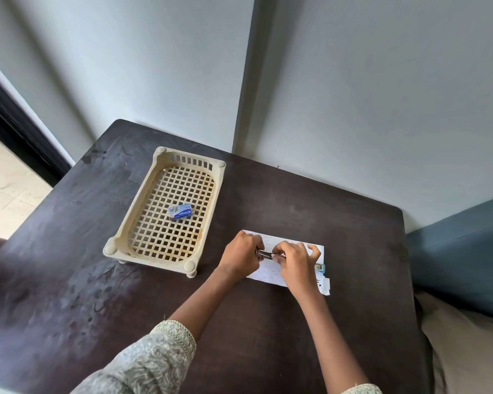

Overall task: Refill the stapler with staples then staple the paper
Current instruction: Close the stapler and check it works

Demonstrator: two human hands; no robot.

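My left hand [239, 258] grips the left end of the stapler's shiny metal magazine [264, 253] just above the white printed paper [268, 273] on the dark table. From the right, my right hand [296, 264] pinches the same metal rail with thumb and forefinger, the other fingers spread. Whether staples sit between those fingertips is hidden. A small blue end of the stapler [320, 267] pokes out past my right hand, over the paper's right edge. The blue staple box [180, 212] lies in the cream lattice tray [143, 207] to the left.
The dark wooden table [97, 294] stands in a corner against grey walls. The tray stands on short feet at centre left. A blue cushion [461, 251] and beige fabric lie off the table's right edge. Tiled floor shows at far left.
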